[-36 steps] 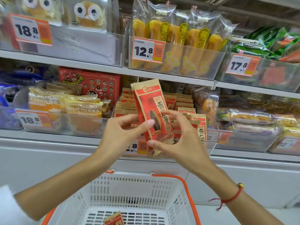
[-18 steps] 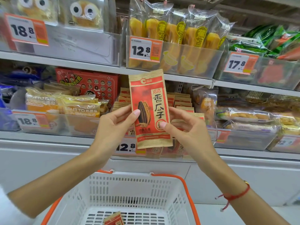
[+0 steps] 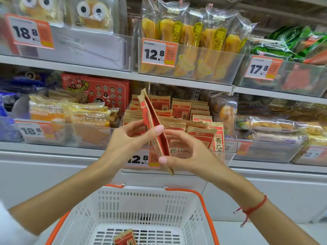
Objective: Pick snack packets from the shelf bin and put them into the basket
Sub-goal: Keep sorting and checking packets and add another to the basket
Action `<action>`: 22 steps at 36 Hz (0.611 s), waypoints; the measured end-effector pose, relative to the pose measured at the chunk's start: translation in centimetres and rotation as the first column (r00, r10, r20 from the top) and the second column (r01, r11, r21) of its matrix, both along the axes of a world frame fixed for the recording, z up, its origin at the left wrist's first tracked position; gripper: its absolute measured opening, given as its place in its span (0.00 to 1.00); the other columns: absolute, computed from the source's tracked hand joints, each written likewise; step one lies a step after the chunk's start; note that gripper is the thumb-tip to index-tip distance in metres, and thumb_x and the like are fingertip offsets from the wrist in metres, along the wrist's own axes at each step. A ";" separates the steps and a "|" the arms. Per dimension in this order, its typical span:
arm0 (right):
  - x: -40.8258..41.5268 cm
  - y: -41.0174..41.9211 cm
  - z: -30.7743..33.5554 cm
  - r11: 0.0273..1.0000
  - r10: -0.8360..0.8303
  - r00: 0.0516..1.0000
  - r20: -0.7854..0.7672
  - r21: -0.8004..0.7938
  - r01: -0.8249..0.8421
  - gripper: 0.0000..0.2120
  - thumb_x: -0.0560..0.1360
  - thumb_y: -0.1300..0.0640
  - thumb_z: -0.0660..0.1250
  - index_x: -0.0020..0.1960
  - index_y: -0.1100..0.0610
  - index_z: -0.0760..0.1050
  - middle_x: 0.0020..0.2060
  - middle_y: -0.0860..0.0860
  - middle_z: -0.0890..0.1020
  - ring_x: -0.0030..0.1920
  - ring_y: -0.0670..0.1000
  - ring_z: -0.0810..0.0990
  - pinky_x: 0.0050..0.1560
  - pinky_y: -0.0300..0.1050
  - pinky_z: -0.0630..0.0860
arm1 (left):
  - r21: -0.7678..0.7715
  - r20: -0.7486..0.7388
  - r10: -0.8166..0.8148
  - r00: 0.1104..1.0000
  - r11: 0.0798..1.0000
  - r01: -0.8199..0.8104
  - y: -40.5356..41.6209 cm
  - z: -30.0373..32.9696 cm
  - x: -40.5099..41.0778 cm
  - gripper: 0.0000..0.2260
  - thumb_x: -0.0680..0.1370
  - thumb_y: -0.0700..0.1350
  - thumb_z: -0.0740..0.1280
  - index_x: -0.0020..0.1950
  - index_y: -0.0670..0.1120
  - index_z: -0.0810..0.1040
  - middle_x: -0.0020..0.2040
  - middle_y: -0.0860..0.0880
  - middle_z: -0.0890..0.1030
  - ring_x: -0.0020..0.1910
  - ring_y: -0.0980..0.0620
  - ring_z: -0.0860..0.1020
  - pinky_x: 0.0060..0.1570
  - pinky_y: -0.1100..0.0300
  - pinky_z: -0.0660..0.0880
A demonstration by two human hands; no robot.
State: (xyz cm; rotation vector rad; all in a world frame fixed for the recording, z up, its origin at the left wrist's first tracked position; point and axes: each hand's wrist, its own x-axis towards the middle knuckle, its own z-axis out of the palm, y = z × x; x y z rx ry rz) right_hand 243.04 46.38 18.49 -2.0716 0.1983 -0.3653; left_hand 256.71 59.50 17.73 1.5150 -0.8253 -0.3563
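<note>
Both hands pinch sunflower seed packet (image 3: pixel 153 129), edge-on, long axis near vertical: left hand (image 3: pixel 127 138) upper, right hand (image 3: pixel 184 154) lower; basket (image 3: pixel 141 206) directly below

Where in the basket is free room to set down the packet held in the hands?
Most of the basket floor is bare: the slotted bottom left and right of the one packet in the basket, up to the white walls. The shelf bin above is crowded with packets, and the held packet stands between both hands.
</note>
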 end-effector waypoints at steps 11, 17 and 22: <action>0.4 0.3 -0.5 0.933 -0.320 0.938 0.134 -0.131 0.336 0.41 0.59 0.40 0.79 0.67 0.42 0.64 0.58 0.37 0.73 0.57 0.34 0.73 0.52 0.29 0.73 | -0.179 -0.035 -0.014 0.999 0.984 0.007 0.2 0.5 -0.5 0.18 0.64 0.58 0.75 0.53 0.57 0.80 0.50 0.60 0.85 0.52 0.62 0.82 0.54 0.61 0.77; 0.4 0.3 -1.0 0.844 -0.383 0.897 0.222 -0.311 0.438 0.42 0.60 0.36 0.77 0.68 0.45 0.62 0.57 0.38 0.71 0.56 0.38 0.72 0.54 0.32 0.70 | -0.208 -0.040 -0.003 0.999 0.978 -0.006 0.0 0.4 -0.4 0.13 0.69 0.49 0.72 0.53 0.51 0.81 0.47 0.54 0.86 0.47 0.56 0.84 0.47 0.65 0.80; 0.5 0.0 -0.7 0.864 -0.346 0.864 0.366 -0.235 0.445 0.26 0.66 0.45 0.77 0.59 0.47 0.69 0.48 0.39 0.78 0.48 0.37 0.77 0.43 0.28 0.73 | -0.162 -0.030 -0.011 0.999 0.987 0.006 0.0 0.0 0.3 0.08 0.76 0.42 0.70 0.53 0.52 0.82 0.47 0.54 0.86 0.49 0.55 0.84 0.48 0.62 0.79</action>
